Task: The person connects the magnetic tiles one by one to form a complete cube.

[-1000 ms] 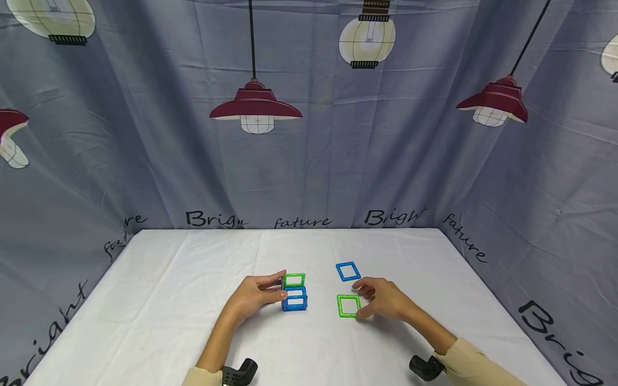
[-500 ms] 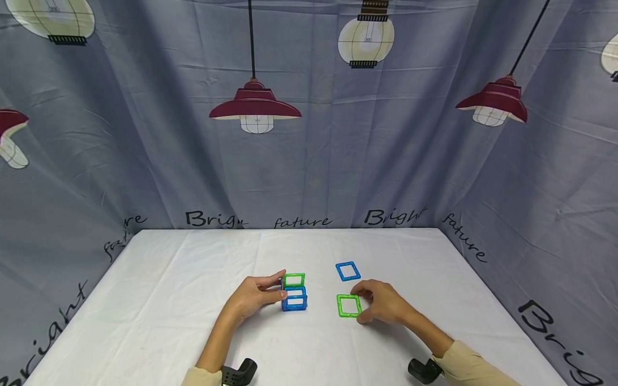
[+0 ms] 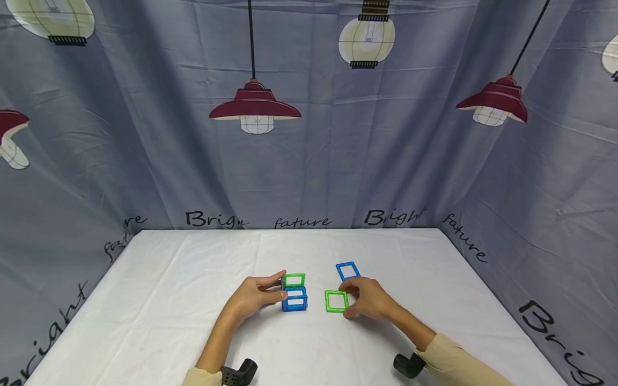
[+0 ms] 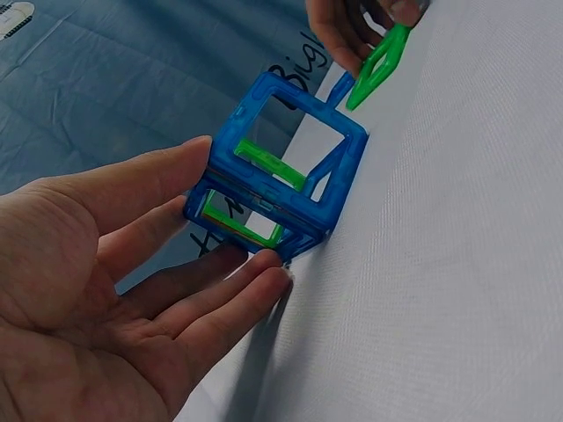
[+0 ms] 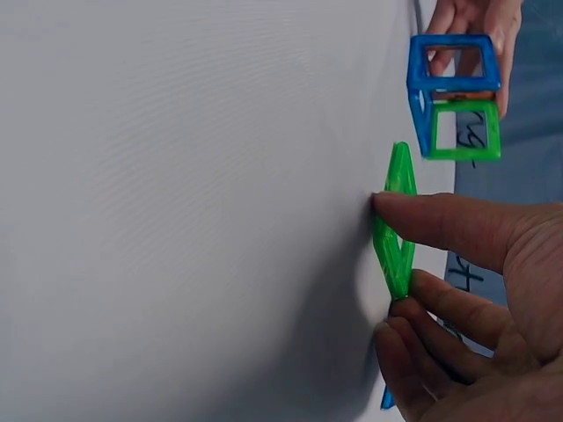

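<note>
My left hand (image 3: 251, 297) holds a small boxy build of square magnetic tiles, its thumb on one side and the fingers behind. Blue tiles (image 4: 347, 185) form the near part of the build. A green tile (image 3: 293, 275) stands at its back. To the right, my right hand (image 3: 369, 299) pinches a loose green square tile (image 3: 336, 310) by its right side, thumb at the near corner. In the right wrist view this green tile (image 5: 402, 163) appears nearly edge-on, close over the table. Behind the right hand lies a flat blue square tile (image 3: 345, 264), partly covered by the fingers.
A white cloth covers the table (image 3: 183, 284). Grey-blue curtains (image 3: 309, 161) printed with lamps and lettering enclose it at the back and sides. Dark wrist cameras (image 3: 240, 372) are strapped at both cuffs.
The right hand has closed on the green tile and shifted it left, nearer the build. My left hand and the build stay where they were.
</note>
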`<state>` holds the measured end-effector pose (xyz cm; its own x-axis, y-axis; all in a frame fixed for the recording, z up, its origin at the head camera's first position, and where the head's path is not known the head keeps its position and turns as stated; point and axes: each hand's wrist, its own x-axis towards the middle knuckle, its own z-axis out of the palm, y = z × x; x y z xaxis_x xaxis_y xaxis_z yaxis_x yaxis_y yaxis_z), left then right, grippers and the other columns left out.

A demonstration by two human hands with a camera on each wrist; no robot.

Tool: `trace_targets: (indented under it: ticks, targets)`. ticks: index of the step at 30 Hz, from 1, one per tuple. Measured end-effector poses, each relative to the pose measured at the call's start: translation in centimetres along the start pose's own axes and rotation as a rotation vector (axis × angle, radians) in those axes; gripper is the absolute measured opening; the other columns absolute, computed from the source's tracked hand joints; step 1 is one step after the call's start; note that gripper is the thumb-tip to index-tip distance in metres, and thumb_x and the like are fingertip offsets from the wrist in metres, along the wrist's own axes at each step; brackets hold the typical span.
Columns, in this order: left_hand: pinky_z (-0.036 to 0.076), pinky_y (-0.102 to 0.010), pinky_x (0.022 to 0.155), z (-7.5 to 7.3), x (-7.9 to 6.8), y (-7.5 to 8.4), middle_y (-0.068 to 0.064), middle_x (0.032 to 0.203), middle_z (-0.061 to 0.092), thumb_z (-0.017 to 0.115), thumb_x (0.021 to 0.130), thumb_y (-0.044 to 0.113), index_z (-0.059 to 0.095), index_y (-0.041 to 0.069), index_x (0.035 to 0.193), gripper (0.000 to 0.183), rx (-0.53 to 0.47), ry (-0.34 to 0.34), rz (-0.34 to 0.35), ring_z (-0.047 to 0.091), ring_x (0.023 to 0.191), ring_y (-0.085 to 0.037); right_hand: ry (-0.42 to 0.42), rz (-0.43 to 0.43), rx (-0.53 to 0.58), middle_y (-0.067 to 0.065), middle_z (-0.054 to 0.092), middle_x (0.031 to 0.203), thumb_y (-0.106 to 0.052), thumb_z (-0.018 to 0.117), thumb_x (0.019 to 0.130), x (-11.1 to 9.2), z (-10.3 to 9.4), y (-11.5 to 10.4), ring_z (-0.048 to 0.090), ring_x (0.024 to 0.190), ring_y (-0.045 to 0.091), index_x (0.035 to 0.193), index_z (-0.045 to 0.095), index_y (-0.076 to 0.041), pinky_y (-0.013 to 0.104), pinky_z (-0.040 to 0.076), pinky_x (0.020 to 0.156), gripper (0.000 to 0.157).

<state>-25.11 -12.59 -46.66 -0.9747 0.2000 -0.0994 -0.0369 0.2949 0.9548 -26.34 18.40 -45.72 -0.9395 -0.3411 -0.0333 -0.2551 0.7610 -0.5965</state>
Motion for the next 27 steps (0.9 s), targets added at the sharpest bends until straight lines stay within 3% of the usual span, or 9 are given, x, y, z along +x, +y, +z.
trace_targets:
  ticks: [12, 27]
  targets:
    - [0.055, -0.044, 0.100, 0.0, 0.0, 0.0, -0.017, 0.139, 0.063, 0.083, 0.084, 0.023, 0.064, 0.018, 0.139, 0.058, -0.007, -0.002, 0.003, 0.058, 0.132, -0.036, 0.011, -0.016, 0.000, 0.002, 0.066, 0.099, -0.008, 0.095, 0.062, 2.0, 1.7, -1.9, 0.057, 0.092, 0.018, 0.109, 0.072, -0.006, 0.039, 0.052, 0.087, 0.052]
    - [0.057, -0.040, 0.096, 0.1, -0.1, 0.0, -0.019, 0.139, 0.063, 0.083, 0.085, 0.022, 0.063, 0.017, 0.140, 0.058, -0.015, -0.008, 0.010, 0.059, 0.130, -0.036, -0.010, -0.019, 0.002, 0.002, 0.067, 0.100, -0.007, 0.094, 0.063, 2.9, 2.2, -2.7, 0.057, 0.093, 0.018, 0.112, 0.073, -0.006, 0.039, 0.052, 0.088, 0.053]
